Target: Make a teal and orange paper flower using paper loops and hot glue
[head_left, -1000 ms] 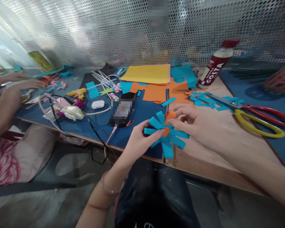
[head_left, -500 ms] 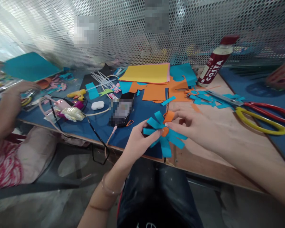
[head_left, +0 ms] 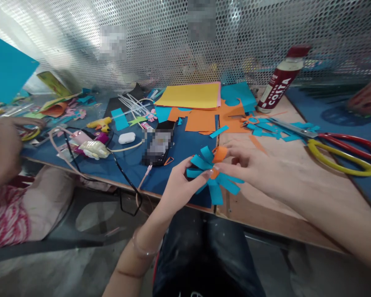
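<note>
Blue paper strips fan out as a flower (head_left: 214, 183) held just above the tabletop's (head_left: 250, 216) near edge. The left hand (head_left: 179, 187) pinches it from below and the right hand (head_left: 253, 167) pinches the orange piece (head_left: 219, 154) at its middle. Uneven pressure could crease the strips or skew that piece.

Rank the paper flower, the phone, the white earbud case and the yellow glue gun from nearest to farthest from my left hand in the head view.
1. paper flower, held in the left hand, at the table's near edge.
2. phone, just behind and to the left.
3. white earbud case, further left.
4. yellow glue gun, farthest left.
</note>
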The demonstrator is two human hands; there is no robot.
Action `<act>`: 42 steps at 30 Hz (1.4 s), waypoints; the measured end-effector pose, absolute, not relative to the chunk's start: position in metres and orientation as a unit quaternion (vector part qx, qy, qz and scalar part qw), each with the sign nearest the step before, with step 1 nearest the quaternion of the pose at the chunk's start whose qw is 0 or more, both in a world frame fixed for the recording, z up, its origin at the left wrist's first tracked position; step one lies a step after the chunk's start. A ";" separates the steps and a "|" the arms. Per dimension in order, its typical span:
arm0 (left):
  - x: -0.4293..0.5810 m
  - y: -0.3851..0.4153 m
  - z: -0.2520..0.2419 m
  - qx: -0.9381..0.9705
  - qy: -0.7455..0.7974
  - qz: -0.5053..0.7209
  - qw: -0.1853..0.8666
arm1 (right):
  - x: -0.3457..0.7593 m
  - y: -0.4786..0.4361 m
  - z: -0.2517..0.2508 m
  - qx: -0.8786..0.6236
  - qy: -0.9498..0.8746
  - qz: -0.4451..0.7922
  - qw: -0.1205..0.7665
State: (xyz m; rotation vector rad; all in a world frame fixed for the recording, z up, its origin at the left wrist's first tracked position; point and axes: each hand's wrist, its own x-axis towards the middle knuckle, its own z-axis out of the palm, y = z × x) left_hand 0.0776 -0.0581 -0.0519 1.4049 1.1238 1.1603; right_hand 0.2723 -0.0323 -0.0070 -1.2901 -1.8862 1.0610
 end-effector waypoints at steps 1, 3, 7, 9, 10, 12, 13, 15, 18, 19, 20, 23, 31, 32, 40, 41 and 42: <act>0.078 -0.058 -0.052 0.579 0.457 0.473 0.483 | 0.271 -0.033 -0.007 -0.491 -0.710 0.399 0.308; 0.078 -0.059 -0.051 0.585 0.448 0.468 0.488 | 0.268 -0.034 -0.007 -0.480 -0.711 0.403 0.319; 0.078 -0.059 -0.049 0.591 0.433 0.466 0.496 | 0.267 -0.039 -0.005 -0.454 -0.715 0.396 0.355; 0.078 -0.059 -0.050 0.582 0.430 0.470 0.506 | 0.268 -0.040 -0.004 -0.435 -0.724 0.389 0.369; 0.078 -0.058 -0.051 0.574 0.427 0.475 0.512 | 0.269 -0.040 -0.003 -0.424 -0.730 0.384 0.374; 0.079 -0.057 -0.054 0.559 0.411 0.492 0.526 | 0.269 -0.040 -0.001 -0.407 -0.751 0.360 0.376; 0.079 -0.057 -0.055 0.552 0.402 0.504 0.529 | 0.269 -0.040 0.000 -0.403 -0.763 0.336 0.378; 0.078 -0.057 -0.059 0.541 0.388 0.539 0.516 | 0.268 -0.041 0.001 -0.394 -0.789 0.275 0.383; 0.069 -0.059 -0.060 0.571 0.350 0.585 0.458 | 0.269 -0.045 0.001 -0.378 -0.827 0.172 0.379; 0.064 -0.061 -0.060 0.598 0.333 0.587 0.433 | 0.270 -0.047 0.000 -0.366 -0.842 0.139 0.371; 0.057 -0.062 -0.059 0.631 0.320 0.582 0.401 | 0.272 -0.047 -0.002 -0.349 -0.859 0.111 0.357; 0.032 -0.067 -0.058 0.740 0.327 0.534 0.246 | 0.284 -0.039 -0.011 -0.269 -0.908 0.088 0.309; 0.004 -0.067 -0.063 0.824 0.357 0.438 0.028 | 0.306 0.039 -0.055 -0.366 -0.898 0.027 0.242; 0.005 -0.067 -0.064 0.816 0.361 0.451 0.024 | 0.304 0.044 -0.059 -0.360 -0.900 0.039 0.242; 0.017 -0.065 -0.067 0.710 0.405 0.566 0.111 | 0.289 0.004 -0.034 -0.385 -0.848 0.137 0.338; 0.019 -0.066 -0.066 0.693 0.412 0.575 0.136 | 0.287 -0.005 -0.029 -0.376 -0.848 0.126 0.351; 0.021 -0.067 -0.065 0.680 0.416 0.582 0.163 | 0.285 -0.012 -0.025 -0.363 -0.851 0.111 0.364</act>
